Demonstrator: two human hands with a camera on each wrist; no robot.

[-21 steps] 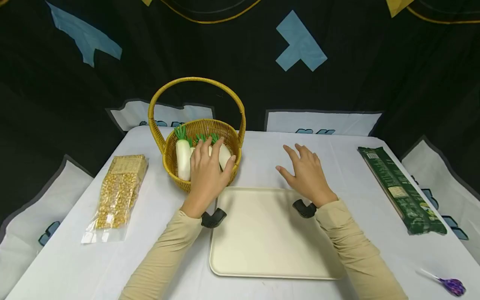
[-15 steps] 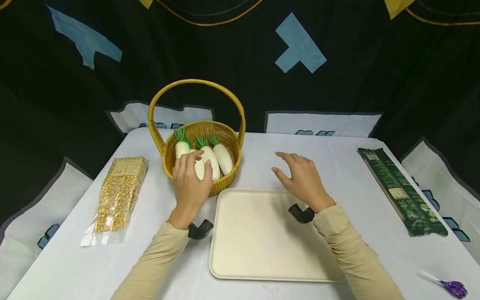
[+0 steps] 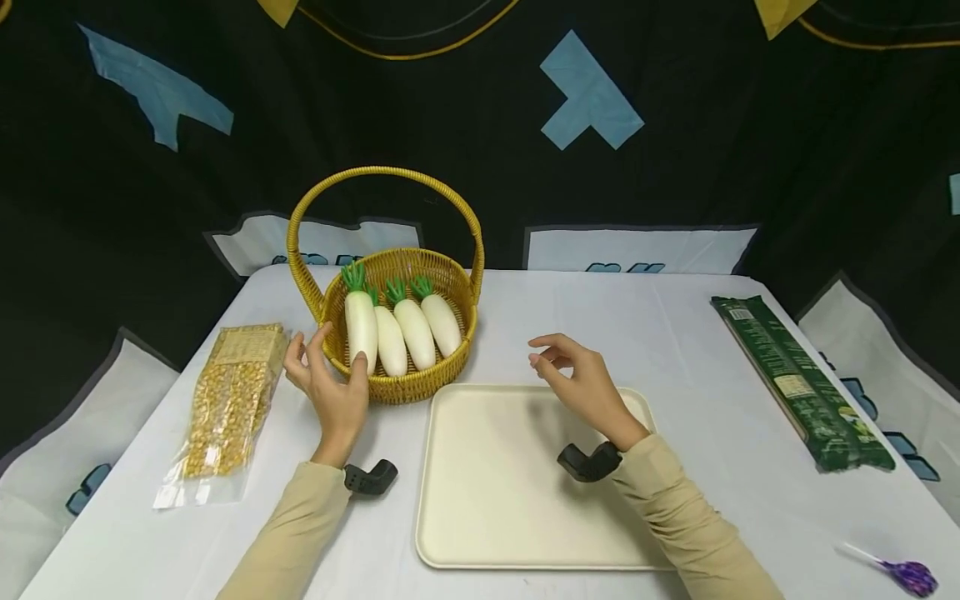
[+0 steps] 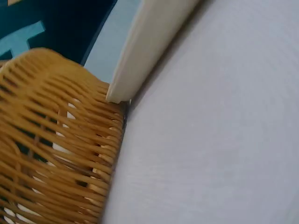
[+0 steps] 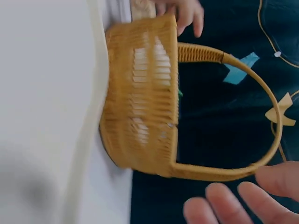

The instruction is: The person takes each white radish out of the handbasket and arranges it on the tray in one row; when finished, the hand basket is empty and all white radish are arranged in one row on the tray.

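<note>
From the head view, four radishes (image 3: 413, 333) are seen lying in the basket (image 3: 405, 389). Between corn (image 3: 232, 408) and basket, the left hand (image 3: 334, 408) is held at the near-left rim, fingers spread and bent, nothing gripped; whether the rim is touched cannot be told. Over the tray (image 3: 517, 492), the right hand (image 3: 588, 392) is held loosely curved, nothing grasped. By the left wrist view, the basket's weave is shown close up. In the right wrist view, the handle (image 5: 274, 102) is caught side-on, left fingers (image 5: 187, 14) being glimpsed past the rim.
</note>
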